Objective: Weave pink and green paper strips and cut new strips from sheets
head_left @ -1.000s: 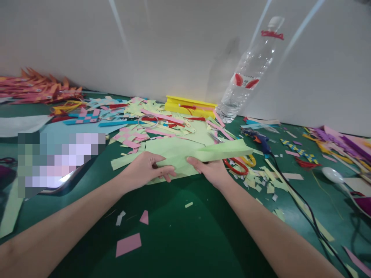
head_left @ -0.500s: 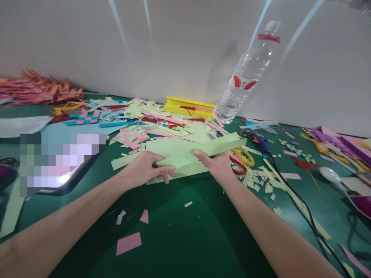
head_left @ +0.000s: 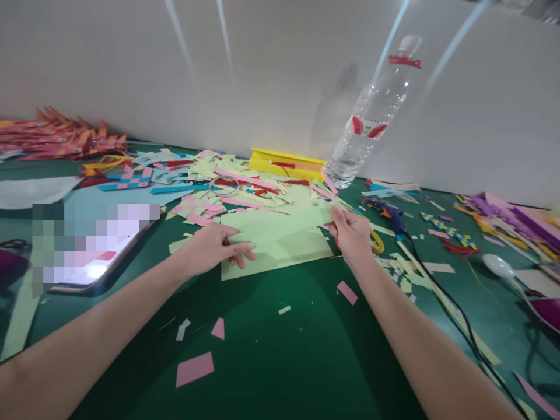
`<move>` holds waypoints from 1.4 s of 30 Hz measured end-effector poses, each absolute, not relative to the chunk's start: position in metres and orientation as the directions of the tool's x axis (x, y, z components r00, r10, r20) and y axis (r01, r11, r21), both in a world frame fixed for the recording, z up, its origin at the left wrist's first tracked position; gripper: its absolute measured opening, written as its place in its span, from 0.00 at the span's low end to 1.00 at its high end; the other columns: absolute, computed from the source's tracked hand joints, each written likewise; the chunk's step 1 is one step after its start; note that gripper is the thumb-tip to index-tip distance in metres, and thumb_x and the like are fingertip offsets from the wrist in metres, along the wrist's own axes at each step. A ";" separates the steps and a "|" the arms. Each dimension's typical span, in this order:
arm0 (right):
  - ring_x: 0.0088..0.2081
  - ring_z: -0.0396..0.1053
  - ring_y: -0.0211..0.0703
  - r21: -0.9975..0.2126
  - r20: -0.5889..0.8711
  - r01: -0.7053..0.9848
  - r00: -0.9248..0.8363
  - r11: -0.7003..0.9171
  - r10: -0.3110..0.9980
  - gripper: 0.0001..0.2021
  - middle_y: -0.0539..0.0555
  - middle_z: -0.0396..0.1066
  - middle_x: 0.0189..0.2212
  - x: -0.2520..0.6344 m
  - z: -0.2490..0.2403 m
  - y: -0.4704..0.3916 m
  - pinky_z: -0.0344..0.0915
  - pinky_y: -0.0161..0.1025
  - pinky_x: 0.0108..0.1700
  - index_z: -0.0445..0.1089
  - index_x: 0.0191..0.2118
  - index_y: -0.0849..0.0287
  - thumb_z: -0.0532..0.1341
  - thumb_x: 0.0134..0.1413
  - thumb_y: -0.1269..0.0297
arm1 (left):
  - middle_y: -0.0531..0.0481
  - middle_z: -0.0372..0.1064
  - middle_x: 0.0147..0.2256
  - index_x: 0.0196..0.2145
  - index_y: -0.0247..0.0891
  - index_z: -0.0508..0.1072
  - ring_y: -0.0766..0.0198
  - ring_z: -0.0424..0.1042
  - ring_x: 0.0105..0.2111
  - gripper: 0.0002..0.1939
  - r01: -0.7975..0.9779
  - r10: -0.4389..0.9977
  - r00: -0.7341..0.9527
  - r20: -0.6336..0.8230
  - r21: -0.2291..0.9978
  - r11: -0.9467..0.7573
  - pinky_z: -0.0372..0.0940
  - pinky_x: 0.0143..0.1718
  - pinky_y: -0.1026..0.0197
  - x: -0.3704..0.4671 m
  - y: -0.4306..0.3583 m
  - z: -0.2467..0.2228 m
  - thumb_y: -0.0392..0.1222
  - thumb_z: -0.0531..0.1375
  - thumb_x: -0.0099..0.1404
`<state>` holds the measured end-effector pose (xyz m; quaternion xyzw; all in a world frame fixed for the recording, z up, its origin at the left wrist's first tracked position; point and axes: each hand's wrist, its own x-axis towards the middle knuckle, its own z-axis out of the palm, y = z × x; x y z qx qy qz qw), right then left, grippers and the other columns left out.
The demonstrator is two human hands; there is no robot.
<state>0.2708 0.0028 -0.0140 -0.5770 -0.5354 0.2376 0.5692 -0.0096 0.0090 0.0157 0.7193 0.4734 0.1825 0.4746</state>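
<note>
My left hand (head_left: 207, 248) has its fingers curled, thumb and forefinger closing on the near left end of a pale green strip (head_left: 284, 224). The strip stretches between my two hands, above a green sheet (head_left: 280, 256) lying on the table (head_left: 271, 350). My right hand (head_left: 355, 236) pinches the strip's other end, thumb on top, the remaining fingers folded in; just behind it I can make out scissors (head_left: 377, 242), mostly hidden.

Across the green table, from the left, I see orange folded paper (head_left: 70, 140) by the wall (head_left: 262, 76), then a phone (head_left: 105, 271) whose screen is partly pixelated on my feed. A ring (head_left: 224, 193) sits among the mixed scraps (head_left: 196, 207), with a folded yellow piece (head_left: 280, 166) behind. Pink cuttings (head_left: 195, 369) lie nearer me. A clear bottle (head_left: 367, 128) stands by the wall, slanting in my view. Right of it come a glue gun (head_left: 391, 216) with a black cord, a woven strip (head_left: 450, 230), a white spoon (head_left: 499, 265) and purple paper (head_left: 503, 219).
</note>
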 end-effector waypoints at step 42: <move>0.45 0.67 0.58 -0.232 0.255 0.966 0.171 -0.111 0.952 0.21 0.63 0.71 0.39 0.336 -0.018 -0.030 0.64 0.50 0.45 0.69 0.42 0.61 0.56 0.52 0.48 | 0.44 0.70 0.48 0.49 0.36 0.68 0.57 0.67 0.49 0.14 0.552 0.586 0.734 0.342 0.203 -0.809 0.62 0.50 0.51 -0.004 0.003 -0.018 0.40 0.48 0.71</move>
